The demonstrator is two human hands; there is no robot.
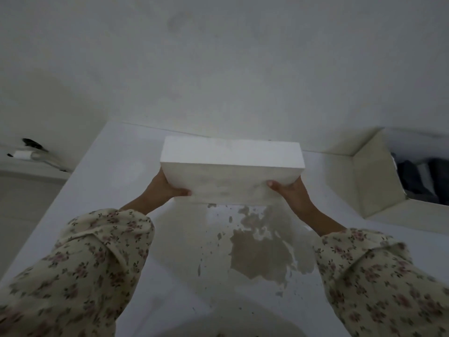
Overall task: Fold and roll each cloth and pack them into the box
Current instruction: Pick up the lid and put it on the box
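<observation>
Both hands are holding a white closed box (232, 169) above the white tabletop (116, 190), 1 at each short end. The left hand (167, 188) is cupping the box's left end with its thumb pressed across the near face; the right hand (289, 190) is mirroring it on the right end. Each grip is pressed onto the box rather than spread, with the fingers hidden behind and under it.

The box's long axis is running left to right, straight across between the 2 grips, so neither hand is nearer — the load is shared evenly. It appears lifted or tilted with its near face toward the camera; whether its far edge is touching the tabletop cannot be told.

Right of the right-hand grip, an open cream carton (371, 176) is lying on its side with dark folded cloths (418, 176) showing inside. To reach them, the box probably needs setting down first. No writing or brand is readable anywhere. A worn brown patch (260, 254) is marking the tabletop just below the grips.
</observation>
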